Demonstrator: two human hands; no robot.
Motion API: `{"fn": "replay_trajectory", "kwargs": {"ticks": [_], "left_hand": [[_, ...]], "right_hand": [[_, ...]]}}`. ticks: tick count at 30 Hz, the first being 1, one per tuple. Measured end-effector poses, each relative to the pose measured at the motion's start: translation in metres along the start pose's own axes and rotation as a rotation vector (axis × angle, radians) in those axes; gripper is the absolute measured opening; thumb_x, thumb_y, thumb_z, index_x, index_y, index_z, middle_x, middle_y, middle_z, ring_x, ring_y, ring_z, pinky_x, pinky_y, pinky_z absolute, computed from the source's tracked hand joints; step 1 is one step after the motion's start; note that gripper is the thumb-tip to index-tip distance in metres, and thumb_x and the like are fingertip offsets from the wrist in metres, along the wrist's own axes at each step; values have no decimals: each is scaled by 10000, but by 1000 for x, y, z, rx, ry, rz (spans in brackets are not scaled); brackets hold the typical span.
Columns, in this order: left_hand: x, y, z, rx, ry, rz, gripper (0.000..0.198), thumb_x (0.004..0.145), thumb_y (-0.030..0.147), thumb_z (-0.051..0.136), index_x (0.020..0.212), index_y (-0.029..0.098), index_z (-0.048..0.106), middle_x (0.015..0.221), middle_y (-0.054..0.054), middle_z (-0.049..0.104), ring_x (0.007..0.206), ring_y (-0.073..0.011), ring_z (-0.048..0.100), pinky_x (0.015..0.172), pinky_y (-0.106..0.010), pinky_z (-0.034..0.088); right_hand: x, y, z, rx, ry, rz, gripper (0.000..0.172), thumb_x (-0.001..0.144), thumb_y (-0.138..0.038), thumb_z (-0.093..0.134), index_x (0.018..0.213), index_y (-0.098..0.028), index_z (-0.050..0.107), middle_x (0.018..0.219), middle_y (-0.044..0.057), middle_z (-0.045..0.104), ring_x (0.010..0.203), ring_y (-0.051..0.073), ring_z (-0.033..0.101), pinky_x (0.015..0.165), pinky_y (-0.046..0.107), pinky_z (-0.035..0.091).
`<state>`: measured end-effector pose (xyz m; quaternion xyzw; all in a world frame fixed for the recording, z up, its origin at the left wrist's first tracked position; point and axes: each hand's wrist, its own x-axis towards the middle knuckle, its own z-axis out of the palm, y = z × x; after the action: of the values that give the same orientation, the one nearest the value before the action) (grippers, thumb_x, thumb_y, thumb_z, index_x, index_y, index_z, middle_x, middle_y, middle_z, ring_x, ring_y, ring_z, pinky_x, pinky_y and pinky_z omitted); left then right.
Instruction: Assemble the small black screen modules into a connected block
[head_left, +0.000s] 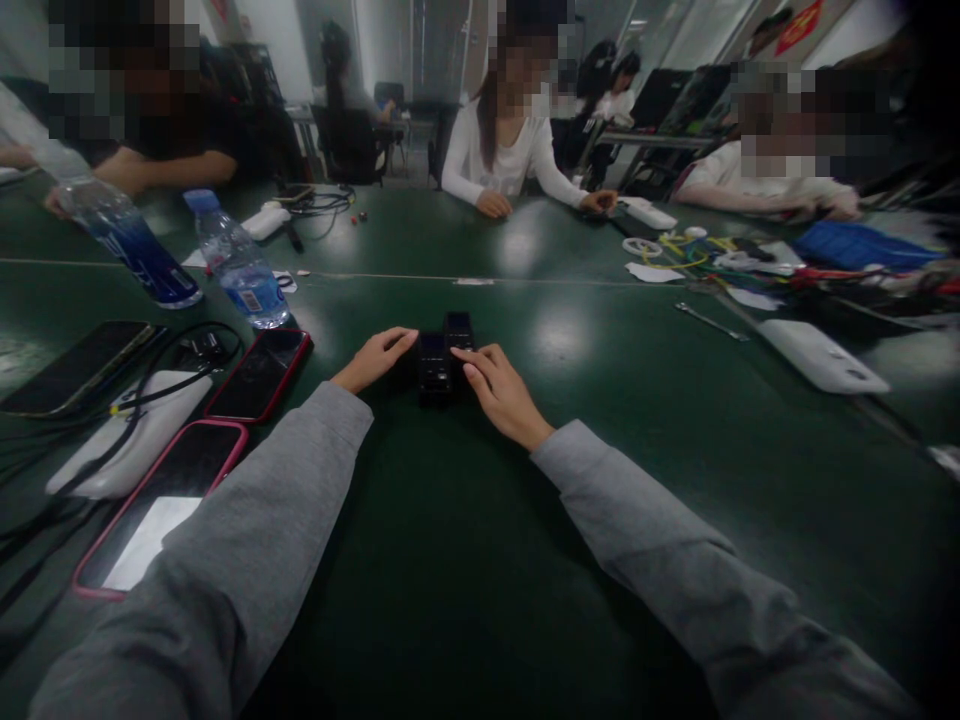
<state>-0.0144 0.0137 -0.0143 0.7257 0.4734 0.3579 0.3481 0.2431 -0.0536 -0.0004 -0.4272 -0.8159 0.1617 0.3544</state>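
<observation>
Two small black devices with little screens sit close together on the green table [465, 520]. The nearer black device [433, 368] stands in front and slightly left; the farther black device [459, 328] is partly hidden behind it. My left hand [377, 357] rests at the left side of the nearer one, its fingers stretched out and not wrapped round it. From the right, my right hand [504, 392] reaches in with the index finger extended to the devices' right edge. Whether that fingertip presses on a device I cannot tell.
To my left lie a red-edged phone [259, 375], a pink-edged phone [165, 505], a white power bank [131, 435] with cables, and two bottles, one a water bottle [251, 280]. A wrench [711, 321] and white device [821, 357] lie right. People sit across.
</observation>
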Motion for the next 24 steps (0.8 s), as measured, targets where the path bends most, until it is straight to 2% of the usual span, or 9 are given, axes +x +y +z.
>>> {"fn": "replay_trajectory", "kwargs": {"ticks": [2,8,13,24], "left_hand": [[-1,2,0,-40,1,-11,506,939,584,461,1211,202,652,1251,-87,664,1176,-243,594,1056,-429,410],[-3,5,0,-64,-12,-28,531,871,579,583,1242,202,633,1280,-97,645,1185,-262,586,1046,-448,421],[-1,1,1,-46,25,-88,504,852,576,604,1175,193,662,1234,-103,662,1139,-266,604,1025,-450,433],[-1,6,-1,-116,-18,-54,456,884,534,552,1135,171,670,1146,-83,685,1042,-235,630,953,-378,469]], "right_hand": [[0,-1,0,-27,-43,-22,493,1042,-544,281,1400,-296,512,1104,77,502,1008,225,542,896,411,497],[0,-1,0,-109,-119,-28,517,1039,-558,263,1475,-324,414,1125,89,505,1007,244,525,876,443,500],[0,2,2,-105,-107,-43,506,1037,-556,280,1460,-328,440,1102,85,502,991,239,525,876,433,498],[1,2,2,-192,-95,-36,472,1048,-508,282,1445,-328,463,1053,83,544,947,246,528,837,421,491]]}}
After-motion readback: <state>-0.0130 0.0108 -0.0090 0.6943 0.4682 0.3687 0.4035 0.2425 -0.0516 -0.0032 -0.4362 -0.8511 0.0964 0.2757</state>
